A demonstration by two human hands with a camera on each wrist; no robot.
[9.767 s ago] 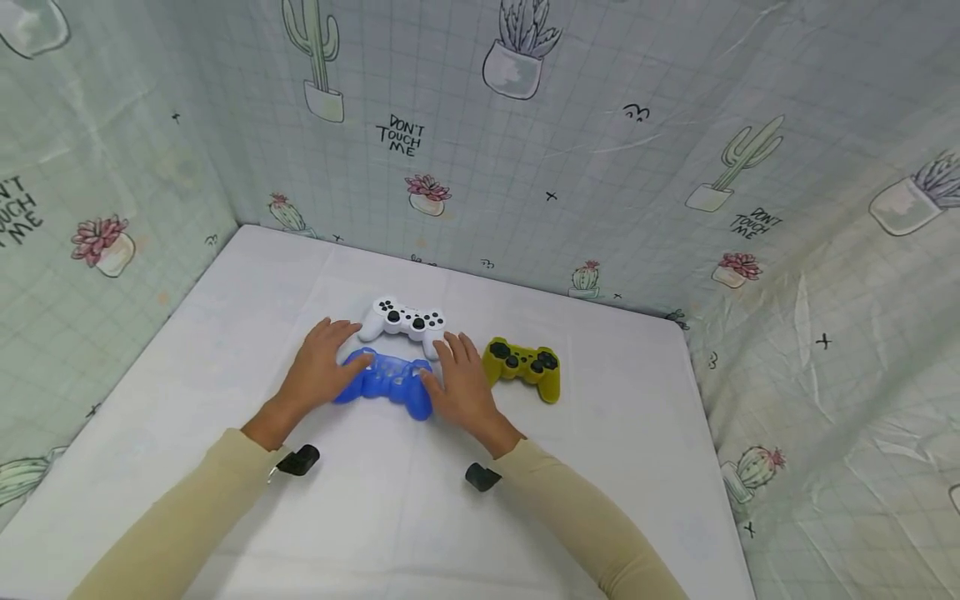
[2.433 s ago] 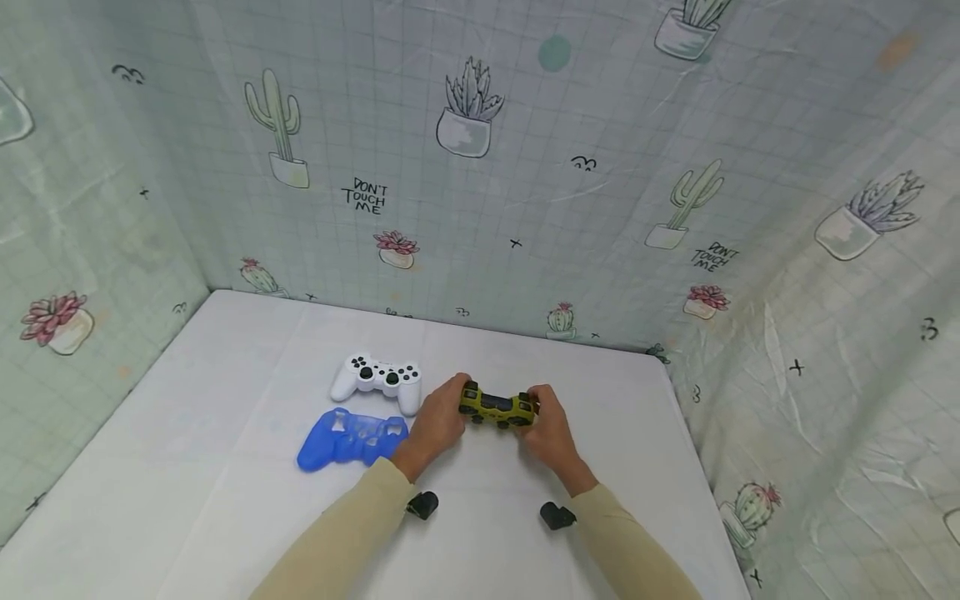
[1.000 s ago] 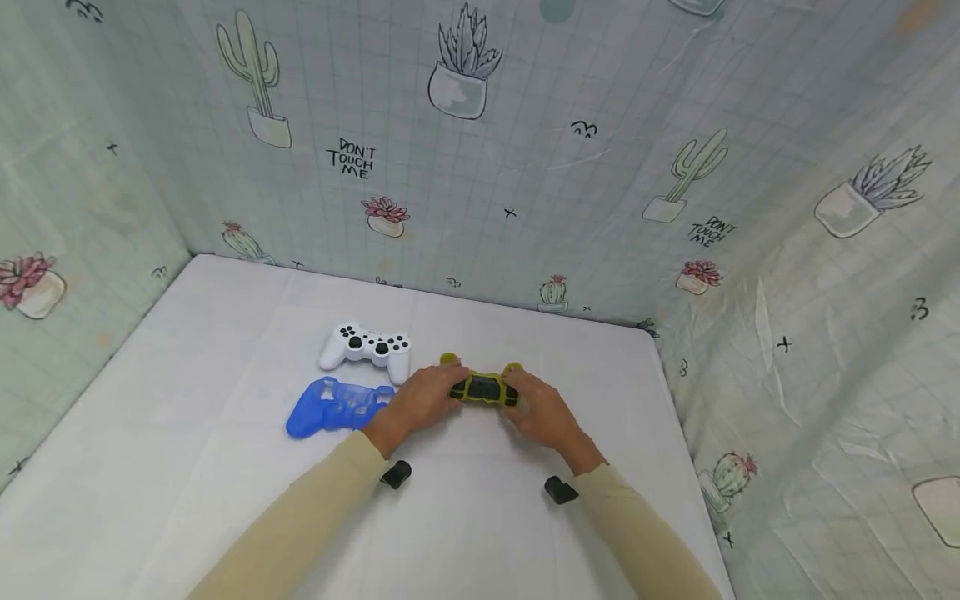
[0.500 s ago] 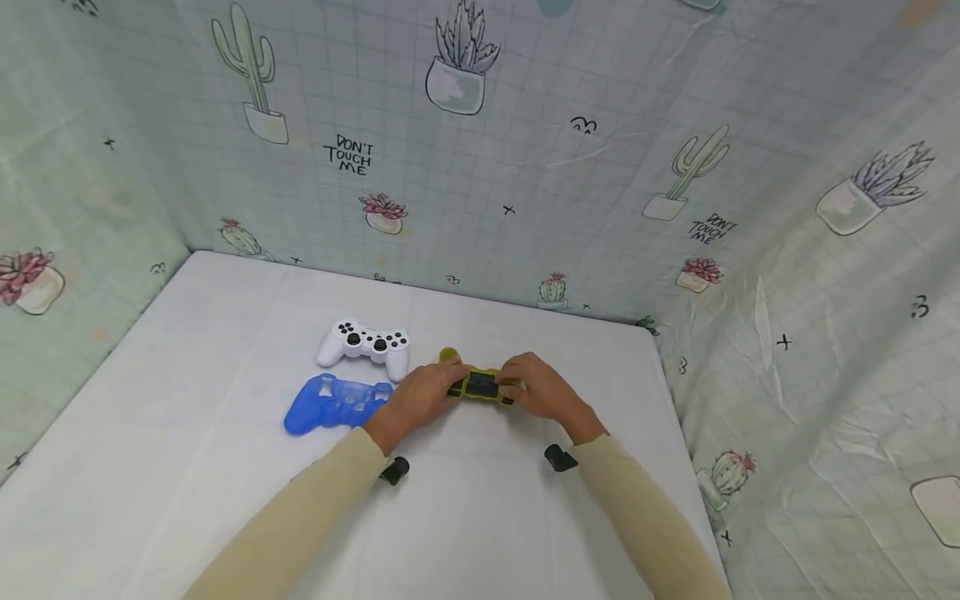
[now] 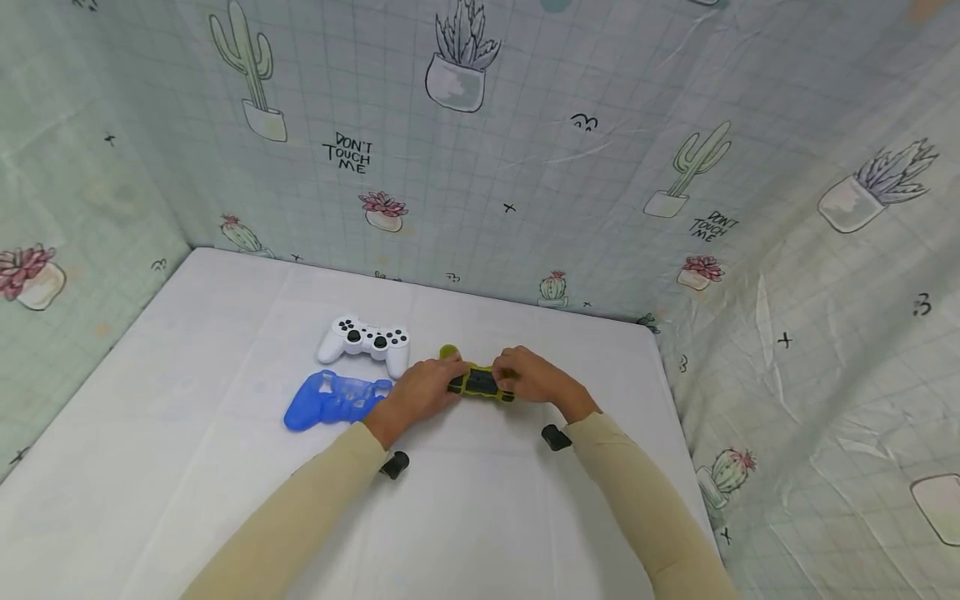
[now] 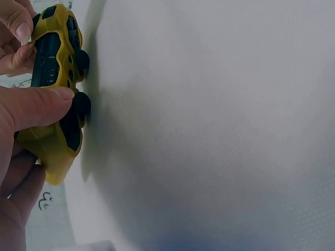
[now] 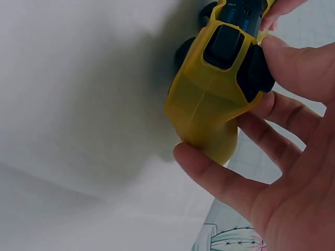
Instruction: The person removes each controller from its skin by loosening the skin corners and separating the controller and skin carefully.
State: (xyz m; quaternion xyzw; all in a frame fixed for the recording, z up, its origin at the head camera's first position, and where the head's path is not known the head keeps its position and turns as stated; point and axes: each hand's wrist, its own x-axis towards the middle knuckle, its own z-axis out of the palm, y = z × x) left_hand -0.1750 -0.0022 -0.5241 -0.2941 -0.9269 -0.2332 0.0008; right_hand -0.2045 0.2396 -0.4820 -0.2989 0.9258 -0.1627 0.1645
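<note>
While both hands hold it from the two ends, the yellow controller (image 5: 480,382) is just above the white table (image 5: 187,467); left hand (image 5: 417,395) and right hand (image 5: 534,382) curl their fingers around it. Left of the yellow controller lie the white controller (image 5: 364,342) and the blue cover (image 5: 333,400), both well clear. From the left wrist, the thumb (image 6: 36,104) presses on the yellow controller (image 6: 55,99), and its sticks face the table. From the right wrist, fingers (image 7: 230,183) wrap under the yellow controller (image 7: 214,89), which shows its black shoulder buttons.

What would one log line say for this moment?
left hand: grips yellow controller | right hand: grips it too | blue cover, white controller: untouched on table
</note>
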